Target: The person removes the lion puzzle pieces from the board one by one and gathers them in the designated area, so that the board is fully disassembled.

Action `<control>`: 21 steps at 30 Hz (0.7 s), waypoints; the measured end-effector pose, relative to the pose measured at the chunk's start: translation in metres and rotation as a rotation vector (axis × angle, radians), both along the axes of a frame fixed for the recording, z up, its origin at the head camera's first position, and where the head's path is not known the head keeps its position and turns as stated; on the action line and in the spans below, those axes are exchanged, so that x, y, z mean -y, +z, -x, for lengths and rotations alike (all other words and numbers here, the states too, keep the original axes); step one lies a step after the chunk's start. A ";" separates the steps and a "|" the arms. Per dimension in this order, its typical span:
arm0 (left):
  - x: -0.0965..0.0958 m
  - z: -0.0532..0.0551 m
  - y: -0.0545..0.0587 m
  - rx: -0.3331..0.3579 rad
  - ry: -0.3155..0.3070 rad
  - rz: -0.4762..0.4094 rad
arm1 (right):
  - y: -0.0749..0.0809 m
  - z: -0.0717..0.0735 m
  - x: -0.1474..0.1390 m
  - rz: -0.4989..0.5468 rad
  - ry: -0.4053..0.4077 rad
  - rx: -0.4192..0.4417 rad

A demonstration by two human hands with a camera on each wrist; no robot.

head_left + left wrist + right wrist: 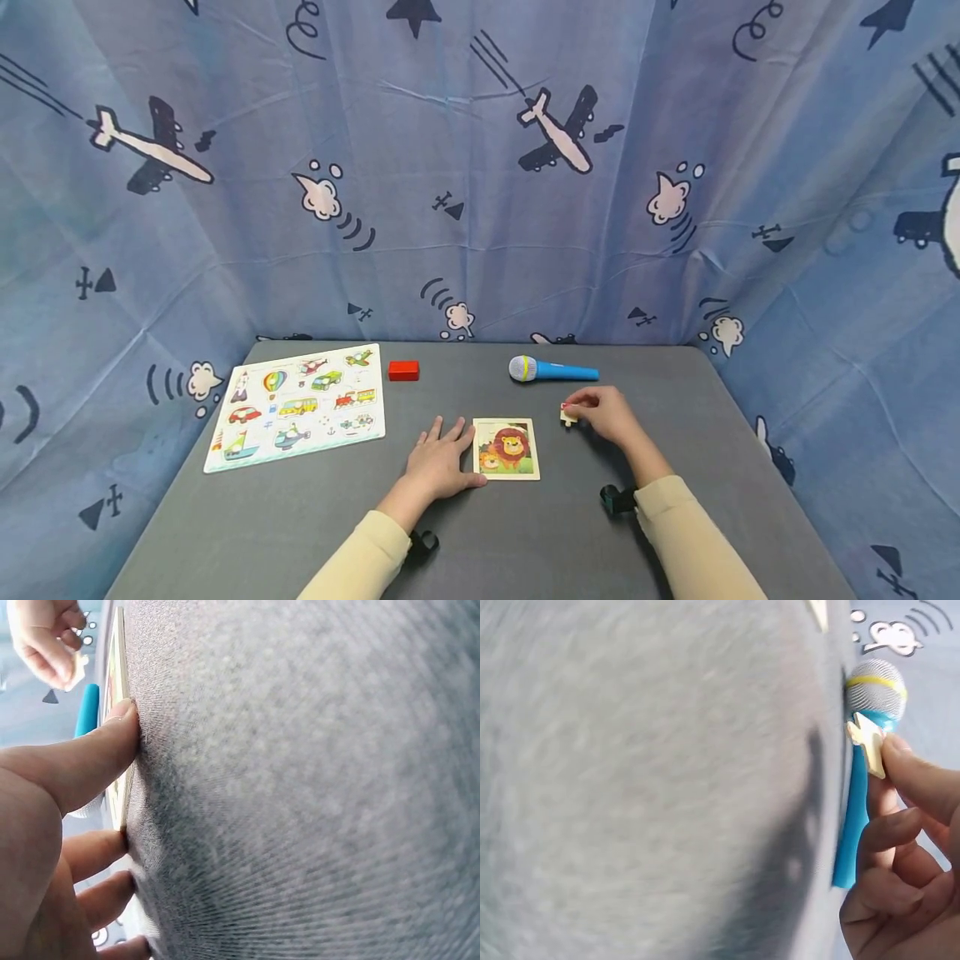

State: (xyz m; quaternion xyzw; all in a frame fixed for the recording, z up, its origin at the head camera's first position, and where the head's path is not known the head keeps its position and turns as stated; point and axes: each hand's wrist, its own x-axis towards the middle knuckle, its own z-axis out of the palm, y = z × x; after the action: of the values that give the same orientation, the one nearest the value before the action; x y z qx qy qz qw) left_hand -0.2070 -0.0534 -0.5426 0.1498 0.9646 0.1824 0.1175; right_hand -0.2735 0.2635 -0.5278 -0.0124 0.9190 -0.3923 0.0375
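Note:
A small square wooden puzzle [510, 478] with a lion picture lies flat on the grey table. My left hand [439, 468] rests beside it with fingers spread, the thumb touching its near left corner and the index finger at its left edge. In the left wrist view, the puzzle [118, 667] shows edge-on by the thumb. Between thumb and forefinger, my right hand [604, 414] pinches a jigsaw piece [567, 416] above the table, to the right of the puzzle. The right wrist view shows the pale back of this jigsaw piece [868, 742]; its printed side is hidden there.
Behind the right hand lies a blue toy microphone [562, 372] with a silver head. A red block [403, 371] sits farther left, next to a white picture board [300, 408] of vehicles. A blue printed curtain [465, 167] encloses the table [517, 550].

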 end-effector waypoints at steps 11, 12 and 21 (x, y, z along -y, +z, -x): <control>0.001 0.001 -0.001 -0.009 -0.006 -0.004 | -0.016 0.004 -0.006 -0.168 -0.013 0.011; 0.001 0.001 -0.001 -0.011 -0.007 -0.001 | -0.016 0.004 -0.006 -0.166 -0.016 0.015; 0.001 0.001 -0.002 -0.013 -0.014 0.018 | 0.002 0.000 0.007 -0.107 -0.017 -0.052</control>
State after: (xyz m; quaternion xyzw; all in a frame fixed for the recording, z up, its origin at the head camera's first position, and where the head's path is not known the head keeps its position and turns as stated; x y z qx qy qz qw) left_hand -0.2083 -0.0549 -0.5443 0.1567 0.9659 0.1720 0.1139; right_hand -0.2738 0.2569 -0.5256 -0.0129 0.9394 -0.3425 0.0109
